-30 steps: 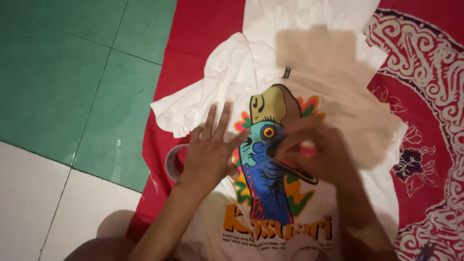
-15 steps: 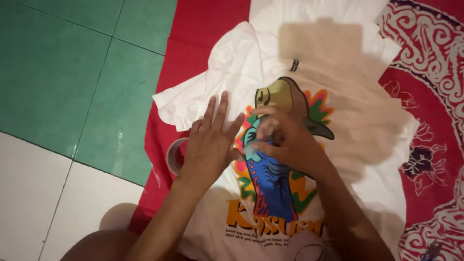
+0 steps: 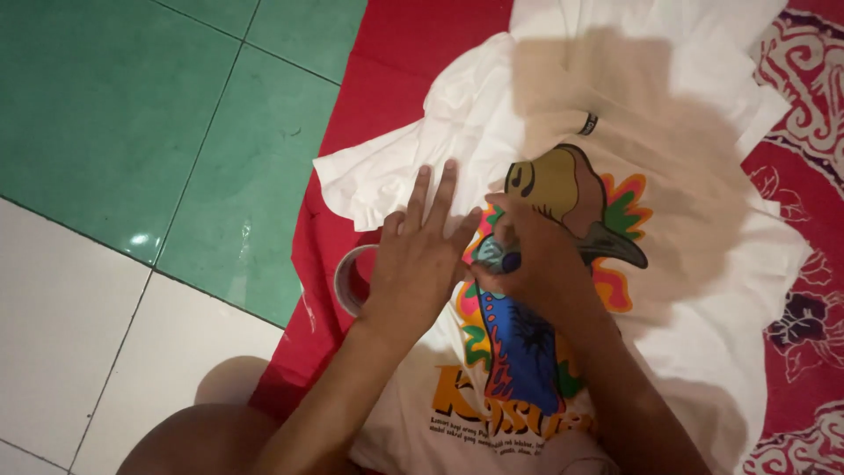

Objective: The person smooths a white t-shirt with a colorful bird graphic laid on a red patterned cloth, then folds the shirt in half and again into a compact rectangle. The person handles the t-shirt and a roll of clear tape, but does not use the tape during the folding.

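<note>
A white T-shirt (image 3: 703,290) with a colourful bird print (image 3: 563,180) lies spread on a red cloth (image 3: 387,88). My left hand (image 3: 420,264) presses flat on the shirt just left of the print, fingers apart and pointing away from me. Touching it on the right, my right hand (image 3: 536,264) is curled over the bird's head, fingers pinched together around what looks like a small dark-tipped object; most of that object is hidden by the fingers.
A roll of tape (image 3: 350,280) lies on the red cloth beside my left wrist. Green floor tiles (image 3: 132,114) and white tiles (image 3: 70,334) lie to the left. A red patterned cloth (image 3: 809,132) borders the right. My knee (image 3: 202,444) is at the bottom.
My right hand has slid left across the print until it meets my left hand. The left hand has stayed flat in place.
</note>
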